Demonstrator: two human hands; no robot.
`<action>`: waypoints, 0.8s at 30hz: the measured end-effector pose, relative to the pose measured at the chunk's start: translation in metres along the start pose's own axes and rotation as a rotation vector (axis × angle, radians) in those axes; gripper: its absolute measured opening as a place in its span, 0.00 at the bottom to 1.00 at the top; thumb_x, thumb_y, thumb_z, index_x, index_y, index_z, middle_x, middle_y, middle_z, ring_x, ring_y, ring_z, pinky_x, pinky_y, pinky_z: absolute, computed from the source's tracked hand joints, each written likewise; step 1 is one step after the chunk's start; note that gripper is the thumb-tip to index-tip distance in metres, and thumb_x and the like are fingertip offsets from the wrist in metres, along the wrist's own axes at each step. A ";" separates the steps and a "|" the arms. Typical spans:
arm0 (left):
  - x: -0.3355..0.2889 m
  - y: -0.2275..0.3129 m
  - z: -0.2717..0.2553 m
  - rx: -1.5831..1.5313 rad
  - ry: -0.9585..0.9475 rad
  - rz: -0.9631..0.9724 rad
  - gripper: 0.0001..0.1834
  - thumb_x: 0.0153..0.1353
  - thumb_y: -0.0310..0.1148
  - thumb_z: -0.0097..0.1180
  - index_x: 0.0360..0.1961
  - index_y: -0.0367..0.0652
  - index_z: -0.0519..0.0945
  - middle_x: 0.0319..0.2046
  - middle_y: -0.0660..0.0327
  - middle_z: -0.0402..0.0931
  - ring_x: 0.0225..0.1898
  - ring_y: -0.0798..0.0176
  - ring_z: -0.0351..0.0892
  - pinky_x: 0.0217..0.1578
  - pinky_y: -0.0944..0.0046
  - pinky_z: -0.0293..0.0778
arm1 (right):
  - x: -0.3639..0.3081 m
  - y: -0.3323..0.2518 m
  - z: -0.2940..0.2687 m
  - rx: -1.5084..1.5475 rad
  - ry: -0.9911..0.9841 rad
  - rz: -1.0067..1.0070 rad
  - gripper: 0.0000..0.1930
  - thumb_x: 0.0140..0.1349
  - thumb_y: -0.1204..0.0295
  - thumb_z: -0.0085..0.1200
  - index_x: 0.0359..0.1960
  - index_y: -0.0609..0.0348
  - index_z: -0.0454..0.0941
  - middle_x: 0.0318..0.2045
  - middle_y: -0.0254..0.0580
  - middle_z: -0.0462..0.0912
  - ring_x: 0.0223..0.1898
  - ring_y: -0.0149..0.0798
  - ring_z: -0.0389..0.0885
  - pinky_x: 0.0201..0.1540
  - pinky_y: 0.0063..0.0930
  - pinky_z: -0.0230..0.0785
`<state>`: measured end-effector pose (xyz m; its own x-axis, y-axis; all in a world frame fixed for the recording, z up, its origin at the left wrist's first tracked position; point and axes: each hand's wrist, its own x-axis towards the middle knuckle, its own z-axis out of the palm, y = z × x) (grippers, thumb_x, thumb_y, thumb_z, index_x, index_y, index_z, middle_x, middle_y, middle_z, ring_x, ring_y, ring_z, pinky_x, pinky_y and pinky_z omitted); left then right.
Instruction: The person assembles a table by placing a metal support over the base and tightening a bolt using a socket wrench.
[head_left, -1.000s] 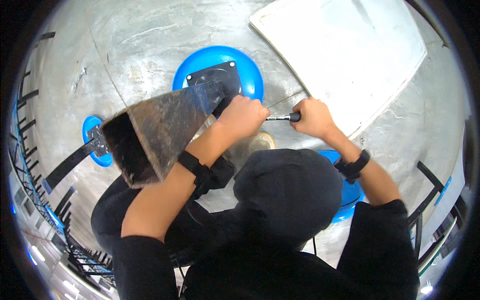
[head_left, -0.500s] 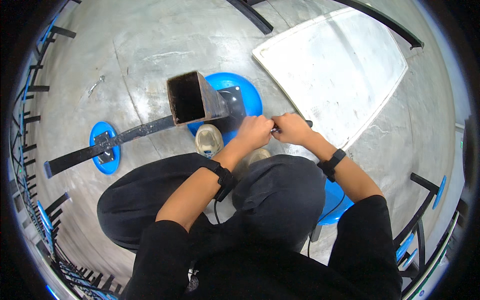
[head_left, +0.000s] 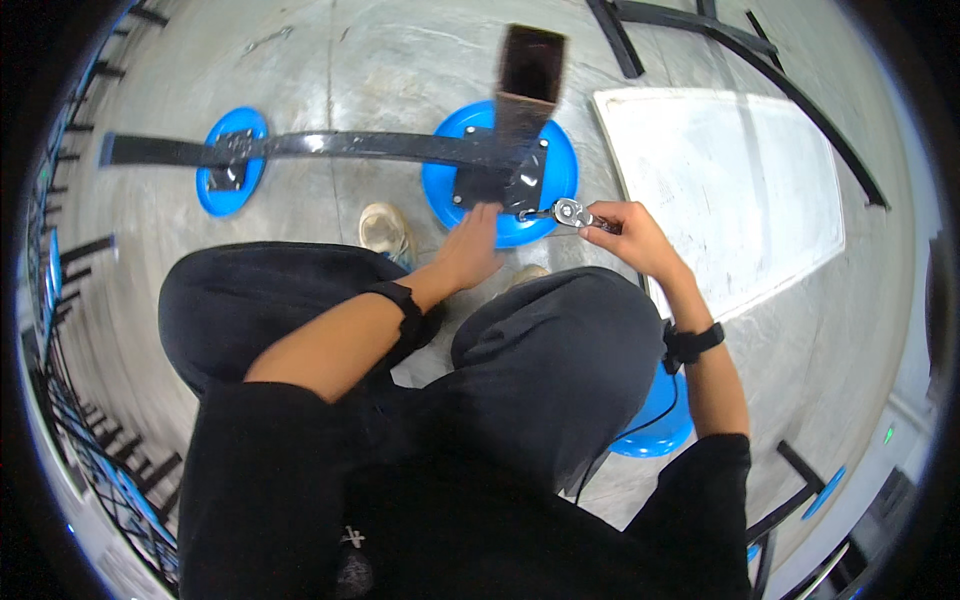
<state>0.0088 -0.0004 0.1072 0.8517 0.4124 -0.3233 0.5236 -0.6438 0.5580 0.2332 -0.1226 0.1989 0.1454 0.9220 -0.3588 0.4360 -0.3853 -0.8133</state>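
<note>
While the fingers of the right hand (head_left: 628, 236) were closed round the handle of a ratchet wrench (head_left: 570, 212), the tool's round head projected leftward just beyond the thumb and fingertips, its narrow far end reaching over the near rim of a large blue disc (head_left: 562, 165). The left hand (head_left: 474, 247), blurred, lay to the left of the wrench and apart from it, its fingertips at the near edge of a black plate (head_left: 482, 188) on the disc; whether these fingers touched the plate, or were closed on anything, could not be told. From the plate rose a square tube (head_left: 520, 112), open end uppermost. A black bar (head_left: 330, 145) extended leftward from near the tube's foot, across a smaller blue disc (head_left: 222, 204). Nearer the body, a pale shoe (head_left: 385, 232) stood below and left of the large disc; well to the right lay a white panel (head_left: 740, 200).
</note>
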 end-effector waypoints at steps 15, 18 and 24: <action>0.058 -0.001 0.029 -0.627 0.867 0.080 0.24 0.57 0.39 0.55 0.08 0.36 0.69 0.11 0.49 0.66 0.16 0.48 0.66 0.22 0.53 0.59 | 0.031 0.015 0.079 0.287 -0.005 0.089 0.12 0.59 0.78 0.52 0.45 0.66 0.75 0.26 0.23 0.69 0.27 0.18 0.62 0.28 0.14 0.55; 0.060 -0.006 0.023 -0.680 0.826 0.090 0.22 0.56 0.37 0.56 0.09 0.36 0.71 0.11 0.49 0.67 0.16 0.47 0.67 0.21 0.52 0.60 | 0.034 0.015 0.083 0.300 0.012 0.114 0.11 0.59 0.78 0.52 0.43 0.66 0.75 0.25 0.23 0.68 0.26 0.18 0.62 0.27 0.13 0.54; 0.068 -0.026 0.027 -0.758 0.740 0.042 0.19 0.55 0.35 0.56 0.11 0.36 0.74 0.14 0.47 0.70 0.19 0.44 0.71 0.24 0.50 0.63 | 0.049 0.007 0.093 0.352 0.009 0.202 0.11 0.59 0.78 0.52 0.44 0.66 0.74 0.24 0.23 0.68 0.25 0.18 0.61 0.27 0.14 0.53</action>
<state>0.0541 0.0267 0.0502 0.5097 0.8531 0.1113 0.1262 -0.2021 0.9712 0.1605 -0.0841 0.1330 0.2055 0.8258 -0.5252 0.0672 -0.5473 -0.8343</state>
